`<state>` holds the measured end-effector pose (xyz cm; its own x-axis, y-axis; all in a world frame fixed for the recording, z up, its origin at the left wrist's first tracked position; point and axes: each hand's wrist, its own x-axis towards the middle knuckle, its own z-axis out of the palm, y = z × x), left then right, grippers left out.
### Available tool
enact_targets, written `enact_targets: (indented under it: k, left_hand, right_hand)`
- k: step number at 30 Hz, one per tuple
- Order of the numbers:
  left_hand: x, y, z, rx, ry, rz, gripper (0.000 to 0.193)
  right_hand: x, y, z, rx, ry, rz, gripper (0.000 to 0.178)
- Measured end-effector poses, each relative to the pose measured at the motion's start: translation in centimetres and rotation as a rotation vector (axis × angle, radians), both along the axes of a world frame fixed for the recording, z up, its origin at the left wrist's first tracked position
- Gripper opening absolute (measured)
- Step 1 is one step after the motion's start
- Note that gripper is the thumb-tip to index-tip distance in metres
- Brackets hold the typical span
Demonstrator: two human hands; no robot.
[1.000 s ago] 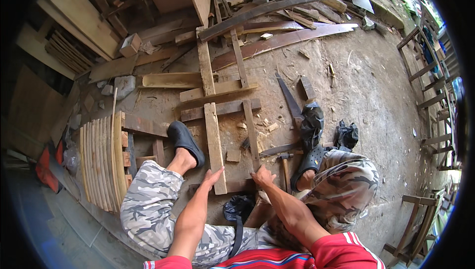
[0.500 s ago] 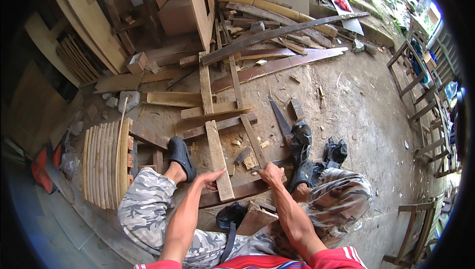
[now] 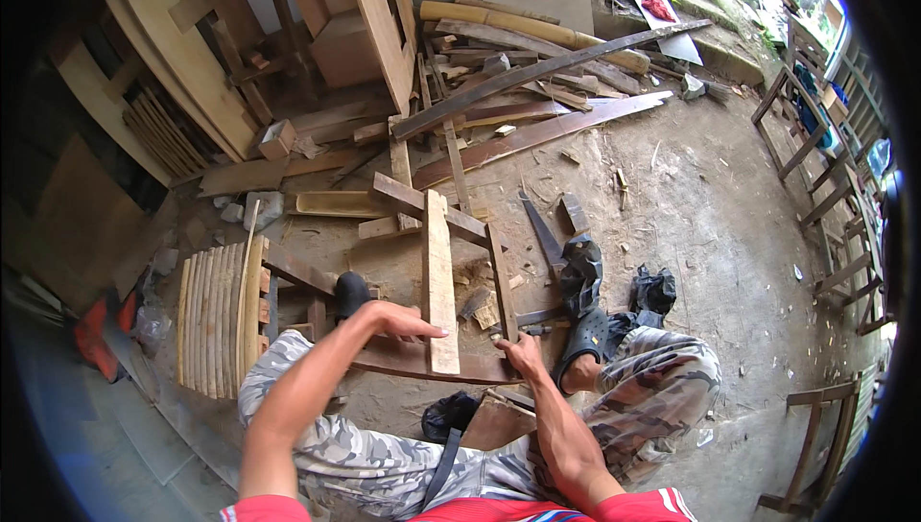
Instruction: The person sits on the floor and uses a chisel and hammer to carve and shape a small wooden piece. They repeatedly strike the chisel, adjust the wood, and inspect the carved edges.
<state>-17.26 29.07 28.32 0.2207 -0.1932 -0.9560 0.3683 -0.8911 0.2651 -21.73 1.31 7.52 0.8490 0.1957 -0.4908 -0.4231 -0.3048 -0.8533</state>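
A wooden frame lies in front of me, with a pale slat (image 3: 440, 282) running lengthwise, a darker narrow rail (image 3: 501, 277) to its right and a dark crosspiece (image 3: 398, 196) at the far end. A curved reddish-brown board (image 3: 393, 357) crosses its near end. My left hand (image 3: 398, 321) is closed on the slat's left edge, thumb across the top; its other fingers are partly hidden. My right hand (image 3: 523, 356) closes round the near end of the narrow rail. A small end of something shows by its fingers, too small to name.
A slatted wooden piece (image 3: 216, 316) stands at left. A handsaw-like dark blade (image 3: 543, 229) and black plastic (image 3: 652, 294) lie on the ground right of the frame. Lumber and bamboo (image 3: 537, 28) are heaped at the back; wooden frames (image 3: 835, 215) line the right side.
The frame has turned and its far crosspiece now stands higher and slanted. The pale slat has shifted right. My left hand has moved slightly right and up with it; the right hand stays near the rail's end.
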Motion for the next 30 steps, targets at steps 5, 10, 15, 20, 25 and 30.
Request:
enact_targets:
  k: [5,10,15,20,25,30]
  left_hand:
    - [-1.7,2.9,5.5,-0.106,0.086,0.097,0.131]
    - [-3.7,5.5,6.5,-0.190,0.156,0.280,0.119]
    - [-6.8,7.9,3.0,-0.141,-0.084,0.346,0.104]
    - [-8.9,7.7,-1.8,-0.018,-0.082,0.218,0.129]
    - [-10.6,5.3,-3.2,0.080,-0.182,0.214,0.121]
    - [-9.5,4.3,-5.5,0.194,-0.276,0.444,0.127]
  right_hand:
    - [-1.1,5.5,-0.3,0.155,0.037,-0.007,0.041]
    - [-1.2,8.9,-1.4,0.224,0.144,0.185,0.043]
    - [-2.1,13.0,-3.1,0.227,0.110,0.196,0.052]
    - [-2.5,14.4,-6.1,0.008,0.039,0.334,0.063]
    - [-3.3,14.6,-8.0,-0.266,0.022,0.544,0.070]
    - [-3.7,15.2,-8.5,-0.301,0.133,0.544,0.069]
